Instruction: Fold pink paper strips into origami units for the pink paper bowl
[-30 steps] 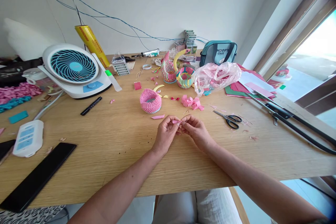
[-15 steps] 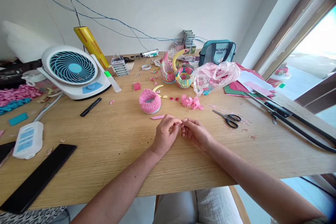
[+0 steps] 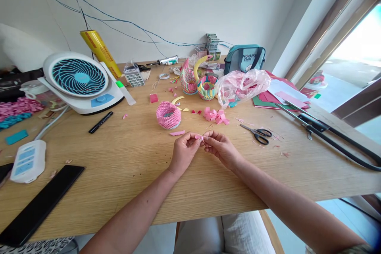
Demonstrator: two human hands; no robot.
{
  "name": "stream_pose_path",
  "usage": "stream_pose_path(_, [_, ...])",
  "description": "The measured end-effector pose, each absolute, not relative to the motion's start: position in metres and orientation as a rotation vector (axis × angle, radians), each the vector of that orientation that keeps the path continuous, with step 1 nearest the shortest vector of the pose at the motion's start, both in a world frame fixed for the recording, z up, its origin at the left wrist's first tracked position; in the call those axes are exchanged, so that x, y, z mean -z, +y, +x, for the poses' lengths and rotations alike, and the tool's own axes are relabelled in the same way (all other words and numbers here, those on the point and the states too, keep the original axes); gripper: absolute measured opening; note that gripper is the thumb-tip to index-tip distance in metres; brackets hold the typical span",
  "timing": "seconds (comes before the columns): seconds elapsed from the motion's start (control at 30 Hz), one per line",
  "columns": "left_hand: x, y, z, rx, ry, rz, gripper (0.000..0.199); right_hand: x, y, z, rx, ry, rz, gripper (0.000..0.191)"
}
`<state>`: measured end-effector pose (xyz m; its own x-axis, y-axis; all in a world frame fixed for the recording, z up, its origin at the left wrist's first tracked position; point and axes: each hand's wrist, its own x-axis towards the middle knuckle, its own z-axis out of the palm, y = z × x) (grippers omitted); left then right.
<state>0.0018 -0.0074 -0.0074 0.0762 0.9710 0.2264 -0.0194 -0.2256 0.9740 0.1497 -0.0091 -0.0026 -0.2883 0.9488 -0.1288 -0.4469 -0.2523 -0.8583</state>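
Paper scrap (image 3: 200, 137) pinched between two hands

The small pink scrap sits at the fingertips where the left hand (image 3: 185, 151) and right hand (image 3: 222, 149) meet, above the middle of the wooden table (image 3: 98, 174). Fingers of both hands curl inward, grasping it from either side. Half a second ago those fingers nearly covered it; now its pink ends show clearly between them, and the whole scene sits slightly further left in view.

Both forearms cross the table's near edge, with a broad band of bare wood between that edge and the hands. Open wood also stretches left towards a black marker (image 3: 100, 122), a white power strip (image 3: 28, 161) and a long black slab (image 3: 38, 206).

Just beyond the left hand lies a pink paper strip (image 3: 177, 133), with a pink woven paper bowl (image 3: 168, 115) behind it. Pink paper bows (image 3: 216, 116) lie ahead of the right hand. Scissors (image 3: 258, 135) rest to the right among paper snippets, and long black-handled shears (image 3: 324, 135) lie further out, towards the table's right edge.
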Motion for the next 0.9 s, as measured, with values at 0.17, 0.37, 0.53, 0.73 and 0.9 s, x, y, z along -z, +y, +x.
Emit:
stream_pose_path(0.17, [0.0054,-0.0069,0.0031,-1.268,0.955,1.231,0.018,0.0073,-0.0063,0.1490,-1.546,-1.048,-0.865,0.029])
stream_pose_path(0.37, [0.0058,-0.0064,0.0040,-1.277,0.978,1.242,0.020,0.0116,-0.0046,0.1457,-1.422,-1.153,-0.901,0.029])
stream_pose_path(0.53, [0.0088,-0.0029,0.0006,-1.272,1.034,1.312,0.022,0.0078,-0.0059,0.1442,-1.439,-1.209,-0.940,0.031])
stream_pose_path(0.73, [0.0063,-0.0043,-0.0013,-1.146,0.958,1.194,0.026,0.0124,-0.0051,0.1460,-1.381,-1.199,-0.966,0.034])
stream_pose_path(0.9, [0.0035,-0.0051,-0.0024,-1.163,0.937,1.018,0.031,0.0112,-0.0046,0.1479,-1.422,-1.199,-0.977,0.033])
